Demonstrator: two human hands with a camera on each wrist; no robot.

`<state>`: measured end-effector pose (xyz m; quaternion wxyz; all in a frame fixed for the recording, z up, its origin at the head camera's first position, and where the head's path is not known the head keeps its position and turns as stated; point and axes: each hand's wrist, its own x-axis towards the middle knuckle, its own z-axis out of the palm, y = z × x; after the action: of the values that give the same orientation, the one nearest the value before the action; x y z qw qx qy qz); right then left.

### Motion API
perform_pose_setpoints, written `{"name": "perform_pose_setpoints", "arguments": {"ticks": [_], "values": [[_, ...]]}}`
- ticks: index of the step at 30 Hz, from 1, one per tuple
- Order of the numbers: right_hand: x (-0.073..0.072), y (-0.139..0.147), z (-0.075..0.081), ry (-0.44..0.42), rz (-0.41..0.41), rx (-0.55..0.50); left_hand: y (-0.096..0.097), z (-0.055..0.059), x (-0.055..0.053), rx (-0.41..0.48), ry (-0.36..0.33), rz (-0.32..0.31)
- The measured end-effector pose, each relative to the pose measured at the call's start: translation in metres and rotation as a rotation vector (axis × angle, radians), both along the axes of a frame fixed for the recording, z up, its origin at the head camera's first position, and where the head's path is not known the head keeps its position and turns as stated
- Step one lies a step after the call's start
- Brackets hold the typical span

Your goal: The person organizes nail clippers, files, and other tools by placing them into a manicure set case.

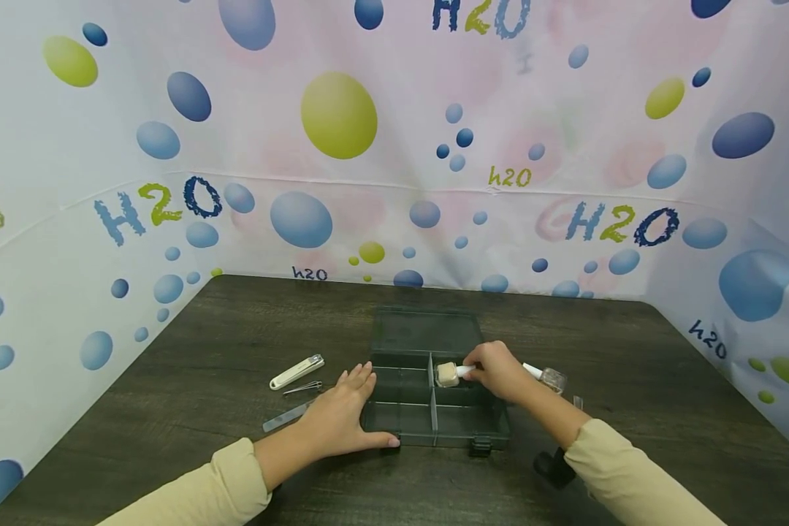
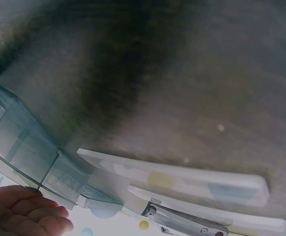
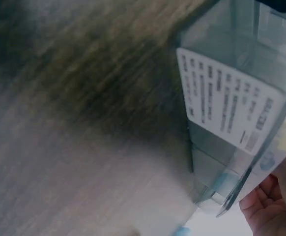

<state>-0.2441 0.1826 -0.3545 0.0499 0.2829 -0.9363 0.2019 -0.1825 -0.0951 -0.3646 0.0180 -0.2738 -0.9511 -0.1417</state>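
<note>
Head view: right hand [image 1: 497,370] pinches a polish bottle [image 1: 446,375] by its white cap [image 1: 464,372] at the open box [image 1: 456,441], while the straight-fingered left hand [image 1: 339,415] touches the box's left side.

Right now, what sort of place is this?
Likely a makeshift tabletop recording space: a white sheet printed with coloured bubbles and "H2O" surrounds three sides of a dark wood-grain table, which bears a translucent grey plastic compartment box.

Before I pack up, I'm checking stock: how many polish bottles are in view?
2: a cream bottle in the right hand, a greyish bottle right of the box; the forearm may hide more.
</note>
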Motion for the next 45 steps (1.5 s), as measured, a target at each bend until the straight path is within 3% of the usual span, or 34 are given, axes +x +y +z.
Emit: {"name": "perform_pose_setpoints", "arguments": {"ticks": [9,18,26,32,38,45], "values": [[0.0,-0.009,0.003,-0.049,-0.05,0.159,0.001,-0.001,0.001,-0.001,-0.003,-0.001],[0.001,-0.007,-0.001,-0.031,-0.044,0.12,0.002,0.0,0.001,0.0,-0.001,-0.003],[0.007,0.014,0.005,0.223,-0.021,-0.081,0.001,0.001,0.001,-0.008,0.001,-0.001],[0.014,0.033,0.01,0.33,-0.134,-0.178,0.001,0.0,0.001,-0.006,-0.002,0.003],[0.023,0.059,0.009,0.297,-0.229,-0.233,0.0,-0.001,0.001,0.002,-0.003,-0.004],[0.036,0.088,0.006,0.137,-0.35,-0.259,0.0,-0.001,0.001,0.006,-0.016,0.0]]}}
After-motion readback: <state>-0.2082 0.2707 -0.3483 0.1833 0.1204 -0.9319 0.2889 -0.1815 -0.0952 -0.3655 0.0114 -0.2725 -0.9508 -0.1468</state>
